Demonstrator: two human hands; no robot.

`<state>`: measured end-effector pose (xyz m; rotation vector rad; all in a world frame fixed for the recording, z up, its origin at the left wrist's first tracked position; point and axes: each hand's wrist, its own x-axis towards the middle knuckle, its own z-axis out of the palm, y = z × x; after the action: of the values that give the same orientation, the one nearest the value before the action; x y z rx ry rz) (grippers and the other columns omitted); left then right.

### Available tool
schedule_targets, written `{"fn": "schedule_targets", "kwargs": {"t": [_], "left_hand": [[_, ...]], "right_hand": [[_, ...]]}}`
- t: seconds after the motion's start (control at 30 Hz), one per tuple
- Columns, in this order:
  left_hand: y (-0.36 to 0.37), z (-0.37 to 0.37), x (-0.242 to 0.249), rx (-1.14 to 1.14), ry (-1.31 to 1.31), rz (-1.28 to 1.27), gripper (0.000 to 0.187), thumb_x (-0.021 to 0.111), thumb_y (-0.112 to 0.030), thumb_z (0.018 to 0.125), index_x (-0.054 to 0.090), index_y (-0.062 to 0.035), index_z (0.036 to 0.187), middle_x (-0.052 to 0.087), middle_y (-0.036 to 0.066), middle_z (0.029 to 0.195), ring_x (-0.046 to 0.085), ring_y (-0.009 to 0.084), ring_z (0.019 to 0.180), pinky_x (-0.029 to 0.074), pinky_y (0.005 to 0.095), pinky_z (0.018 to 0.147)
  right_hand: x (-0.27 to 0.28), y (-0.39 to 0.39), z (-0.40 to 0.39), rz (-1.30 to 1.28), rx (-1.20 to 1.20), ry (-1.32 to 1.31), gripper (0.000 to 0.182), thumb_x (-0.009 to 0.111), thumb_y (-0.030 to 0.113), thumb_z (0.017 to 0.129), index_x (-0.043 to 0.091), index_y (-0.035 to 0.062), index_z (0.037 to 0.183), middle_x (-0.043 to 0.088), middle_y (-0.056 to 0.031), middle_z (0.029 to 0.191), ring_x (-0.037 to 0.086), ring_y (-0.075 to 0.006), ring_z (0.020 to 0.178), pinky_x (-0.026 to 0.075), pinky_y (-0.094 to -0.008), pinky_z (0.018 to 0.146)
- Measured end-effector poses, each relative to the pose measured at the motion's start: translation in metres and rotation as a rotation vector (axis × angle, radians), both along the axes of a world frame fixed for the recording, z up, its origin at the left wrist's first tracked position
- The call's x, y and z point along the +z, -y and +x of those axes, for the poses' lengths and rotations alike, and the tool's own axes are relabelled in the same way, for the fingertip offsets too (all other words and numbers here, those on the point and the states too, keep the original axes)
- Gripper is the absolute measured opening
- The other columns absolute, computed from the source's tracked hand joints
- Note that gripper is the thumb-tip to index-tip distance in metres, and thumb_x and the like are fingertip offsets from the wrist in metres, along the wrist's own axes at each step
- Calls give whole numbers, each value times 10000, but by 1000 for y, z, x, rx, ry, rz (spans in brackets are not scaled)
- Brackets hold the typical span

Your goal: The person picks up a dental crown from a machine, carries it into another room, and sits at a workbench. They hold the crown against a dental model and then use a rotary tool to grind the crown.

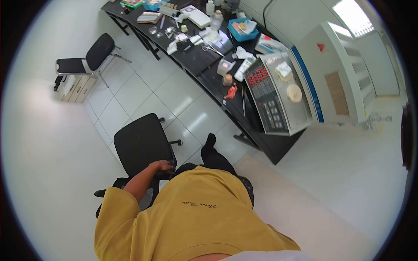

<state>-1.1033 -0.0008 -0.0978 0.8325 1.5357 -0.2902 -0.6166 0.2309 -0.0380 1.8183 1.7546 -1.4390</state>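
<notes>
My left hand (161, 165) is low at the left of my body, its fingers curled on the black armrest (171, 168) of a wheeled office chair. The chair's black seat (141, 141) lies just beyond the hand. My right hand is out of the picture; only the yellow shirt (209, 209) shows on that side. One dark-clad leg and foot (210, 143) stretch forward over the tiles.
A black table (209, 65) runs diagonally across the upper right. It bears a grey machine with a keypad (272, 111), a blue basket (241, 35), scissors (211, 49), bottles and papers. Another black chair (99, 50) and a drawer cabinet (79, 89) are at the upper left.
</notes>
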Motion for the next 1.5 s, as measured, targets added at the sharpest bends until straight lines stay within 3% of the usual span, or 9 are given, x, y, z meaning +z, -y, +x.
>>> {"fn": "schedule_targets", "kwargs": {"t": [0.13,0.23,0.3,0.6,0.8,0.9,0.97,1.3,1.5], "left_hand": [[4,-10,-16,-10,18,-51,565,432,-486,874,577,-31,1176,515,187,1271,463,349,1204,362,435,1005],[-13,-7,17,76,-78,-120,616,451,-502,856,548,0,1198,501,193,1287,450,346,1219,362,434,1002],[-12,-6,16,118,-78,-123,618,455,-503,852,545,-2,1203,498,191,1290,448,345,1222,359,432,1005],[7,0,-18,120,-53,-129,552,452,-446,868,565,-5,1179,526,203,1253,475,345,1192,376,428,985],[6,-4,-13,28,69,-16,499,474,-408,865,593,3,1122,569,161,1214,551,326,1100,430,409,918],[5,-5,-9,66,18,-70,491,476,-403,866,595,2,1117,573,159,1206,556,324,1088,434,407,909],[5,-6,-10,58,2,-82,486,477,-399,866,596,1,1114,575,158,1201,559,323,1081,437,405,903],[11,0,-12,49,-23,-102,459,483,-382,869,602,-2,1098,589,151,1176,575,318,1043,450,398,871],[7,6,-11,90,-40,-85,443,487,-371,870,606,-4,1088,597,147,1161,585,314,1020,458,393,852]], "right_hand": [[9,-76,-30,105,169,-70,316,591,264,811,621,19,1008,612,-142,1054,562,-287,1012,405,-419,902],[32,-124,-50,755,771,216,422,579,295,799,576,-12,1088,532,-192,1204,450,-339,1174,314,-519,992],[31,-145,-44,584,863,446,431,551,291,800,570,-7,1111,423,-205,1320,323,-359,1266,205,-570,1035],[52,-151,-30,62,894,854,494,446,286,842,503,24,1257,306,-212,1429,190,-365,1357,69,-531,1098],[19,-129,5,352,824,831,500,433,252,842,483,-4,1269,282,-252,1429,151,-382,1368,-5,-520,1103],[18,-137,2,462,766,888,524,461,286,817,481,4,1258,285,-251,1429,157,-397,1364,-4,-524,1102],[38,-146,-16,227,786,906,528,430,270,855,434,7,1312,284,-209,1444,189,-355,1364,1,-504,1108],[26,-162,-5,415,742,895,401,510,252,805,539,40,1144,500,-144,1224,444,-284,1159,311,-432,969],[33,-171,-9,362,717,861,400,505,250,810,547,35,1144,499,-144,1227,444,-284,1170,322,-440,968]]}}
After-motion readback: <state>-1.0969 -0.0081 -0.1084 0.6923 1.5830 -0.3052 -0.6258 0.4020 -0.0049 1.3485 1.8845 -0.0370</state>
